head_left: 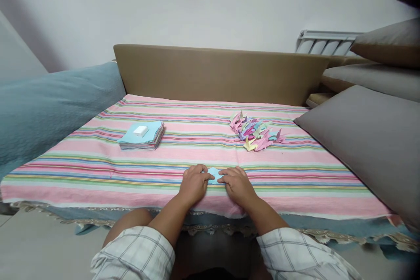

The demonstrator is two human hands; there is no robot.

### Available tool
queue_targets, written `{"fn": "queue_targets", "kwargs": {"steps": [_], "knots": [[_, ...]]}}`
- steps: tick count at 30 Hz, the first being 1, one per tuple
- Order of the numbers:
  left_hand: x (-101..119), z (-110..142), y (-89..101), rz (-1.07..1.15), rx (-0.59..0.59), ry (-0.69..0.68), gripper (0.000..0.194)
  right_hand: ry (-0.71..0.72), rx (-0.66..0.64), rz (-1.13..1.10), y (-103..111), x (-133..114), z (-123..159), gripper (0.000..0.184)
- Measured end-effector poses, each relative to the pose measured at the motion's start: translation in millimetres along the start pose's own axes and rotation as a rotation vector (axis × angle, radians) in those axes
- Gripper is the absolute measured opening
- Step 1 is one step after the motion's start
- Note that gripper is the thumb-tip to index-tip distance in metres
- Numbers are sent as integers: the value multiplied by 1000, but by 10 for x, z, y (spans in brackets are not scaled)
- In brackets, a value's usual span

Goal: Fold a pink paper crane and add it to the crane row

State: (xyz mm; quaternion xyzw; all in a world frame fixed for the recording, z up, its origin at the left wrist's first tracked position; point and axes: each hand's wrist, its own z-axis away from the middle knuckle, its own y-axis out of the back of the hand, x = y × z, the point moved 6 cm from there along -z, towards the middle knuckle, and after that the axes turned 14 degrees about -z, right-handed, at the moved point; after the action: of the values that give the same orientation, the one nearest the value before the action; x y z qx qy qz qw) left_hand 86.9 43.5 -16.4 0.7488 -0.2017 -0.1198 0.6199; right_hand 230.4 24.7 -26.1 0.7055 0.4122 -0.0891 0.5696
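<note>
A small piece of light blue paper [214,175] lies on the striped cloth [183,148] near the front edge, between my two hands. My left hand [195,182] grips its left side, thumb and fingers closed on it. From the other side my right hand [236,183] holds the right edge in the same way. Fingers cover both ends of the paper, so its full folded shape is hidden. Beyond my right hand sits a heap of folded paper cranes [254,131] in pink, purple, yellow, green and blue.
At the left a stack of coloured paper sheets [141,135] bears a small white block [141,131]. A brown backrest [213,74] runs along the wall. Grey cushions [367,140] lean at the right; a blue-covered armrest [62,105] bounds the left.
</note>
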Motion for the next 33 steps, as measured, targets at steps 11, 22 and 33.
{"fn": "queue_targets", "kwargs": {"steps": [11,22,33], "knots": [[-78,23,-56,66,142,-115,30,35,47,-78,28,29,0,37],[92,210,164,-36,368,-173,17,-22,66,-161,78,5,-7,27],[139,157,59,-137,330,-192,23,-52,120,-210,177,-55,3,29]]}}
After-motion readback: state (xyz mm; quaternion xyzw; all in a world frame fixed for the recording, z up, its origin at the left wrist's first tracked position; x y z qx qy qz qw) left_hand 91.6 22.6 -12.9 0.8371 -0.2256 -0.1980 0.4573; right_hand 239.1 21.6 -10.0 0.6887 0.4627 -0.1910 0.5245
